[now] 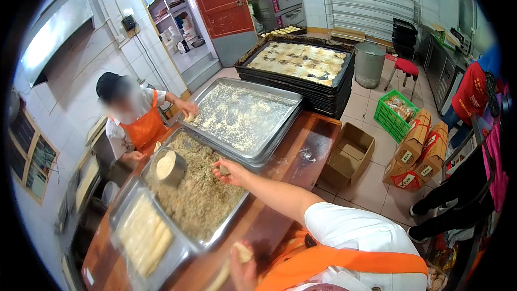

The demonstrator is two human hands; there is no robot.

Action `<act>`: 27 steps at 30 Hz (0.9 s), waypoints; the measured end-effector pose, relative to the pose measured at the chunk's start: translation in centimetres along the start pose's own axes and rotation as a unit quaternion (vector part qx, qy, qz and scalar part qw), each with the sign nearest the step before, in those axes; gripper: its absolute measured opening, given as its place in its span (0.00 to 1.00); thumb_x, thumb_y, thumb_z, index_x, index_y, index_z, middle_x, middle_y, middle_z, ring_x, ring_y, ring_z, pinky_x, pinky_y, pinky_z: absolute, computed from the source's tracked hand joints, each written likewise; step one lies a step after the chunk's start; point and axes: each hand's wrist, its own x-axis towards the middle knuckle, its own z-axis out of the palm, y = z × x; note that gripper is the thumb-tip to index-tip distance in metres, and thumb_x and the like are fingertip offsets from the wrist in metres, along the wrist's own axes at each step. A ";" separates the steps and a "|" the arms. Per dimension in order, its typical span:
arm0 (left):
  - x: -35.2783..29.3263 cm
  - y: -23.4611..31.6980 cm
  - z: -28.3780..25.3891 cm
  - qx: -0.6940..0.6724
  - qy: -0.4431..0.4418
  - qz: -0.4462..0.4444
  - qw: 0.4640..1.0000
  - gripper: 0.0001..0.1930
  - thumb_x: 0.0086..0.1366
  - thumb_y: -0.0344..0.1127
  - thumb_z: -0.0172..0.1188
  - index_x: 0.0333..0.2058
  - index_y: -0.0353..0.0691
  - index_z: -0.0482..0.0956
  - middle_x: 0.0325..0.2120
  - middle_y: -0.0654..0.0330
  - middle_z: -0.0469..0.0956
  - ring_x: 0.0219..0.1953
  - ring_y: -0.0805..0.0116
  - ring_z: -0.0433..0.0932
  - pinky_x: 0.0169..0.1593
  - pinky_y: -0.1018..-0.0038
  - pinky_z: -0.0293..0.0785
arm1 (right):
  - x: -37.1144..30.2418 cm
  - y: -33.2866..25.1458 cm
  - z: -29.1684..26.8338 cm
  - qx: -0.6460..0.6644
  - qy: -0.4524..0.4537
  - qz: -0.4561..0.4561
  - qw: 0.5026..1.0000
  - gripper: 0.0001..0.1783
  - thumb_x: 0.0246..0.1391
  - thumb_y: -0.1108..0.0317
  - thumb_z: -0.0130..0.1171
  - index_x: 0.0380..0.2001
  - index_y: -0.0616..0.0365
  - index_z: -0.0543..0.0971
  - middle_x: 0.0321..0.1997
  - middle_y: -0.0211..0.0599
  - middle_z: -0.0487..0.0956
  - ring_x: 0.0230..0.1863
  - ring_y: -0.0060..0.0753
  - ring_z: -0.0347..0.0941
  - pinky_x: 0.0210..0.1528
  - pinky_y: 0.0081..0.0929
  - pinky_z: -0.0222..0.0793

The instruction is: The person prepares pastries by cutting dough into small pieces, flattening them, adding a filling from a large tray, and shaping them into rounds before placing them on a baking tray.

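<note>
My right hand (pixel 230 173) reaches over the near right part of a steel tray of crumbly greenish-brown filling (pixel 199 205). A small clump of filling (pixel 223 170) sits in its curled fingers. Low in the view, my left hand (pixel 244 270) holds a flattened piece of pale dough (pixel 243 252); both are slightly blurred. Beside it a strip of dough (pixel 218 277) lies along the table edge, partly cut off by the frame. A round metal container (pixel 171 168) of pale crumbs stands in the filling. Dough rolls (pixel 142 234) lie under plastic in the tray at left.
Across the wooden table (pixel 293 148), a co-worker in an orange apron (pixel 144 128) holds dough at a flour-dusted tray (pixel 245 113). Stacked black baking trays (pixel 299 62) stand behind. On the floor are an open cardboard box (pixel 350 156), a green crate (pixel 396 113) and packed cartons (pixel 414 151).
</note>
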 end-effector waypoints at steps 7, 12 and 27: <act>2.2 0.8 -2.0 0.053 -0.016 0.008 0.998 0.17 0.72 0.36 0.58 0.53 0.30 0.75 0.49 0.47 0.79 0.53 0.59 0.78 0.56 0.69 0.79 | 1.8 0.8 -1.8 -0.329 0.053 -0.111 0.936 0.25 0.69 0.42 0.46 0.29 0.51 0.70 0.17 0.26 0.67 0.09 0.19 0.49 0.12 0.25 0.43; 4.1 0.0 -3.3 0.049 0.002 0.046 0.998 0.16 0.72 0.34 0.57 0.53 0.31 0.73 0.47 0.48 0.79 0.49 0.55 0.80 0.52 0.63 0.81 | 2.4 1.1 -1.0 -0.350 0.005 -0.124 0.929 0.22 0.69 0.43 0.47 0.36 0.50 0.73 0.26 0.27 0.74 0.19 0.20 0.67 0.18 0.21 0.58; 2.9 1.0 1.7 0.096 -0.023 0.048 0.994 0.15 0.72 0.36 0.57 0.52 0.34 0.73 0.45 0.50 0.80 0.46 0.56 0.81 0.49 0.64 0.82 | 1.1 0.3 -0.6 -0.244 -0.027 -0.059 0.968 0.26 0.70 0.39 0.44 0.26 0.47 0.65 0.17 0.21 0.61 0.12 0.17 0.48 0.15 0.23 0.40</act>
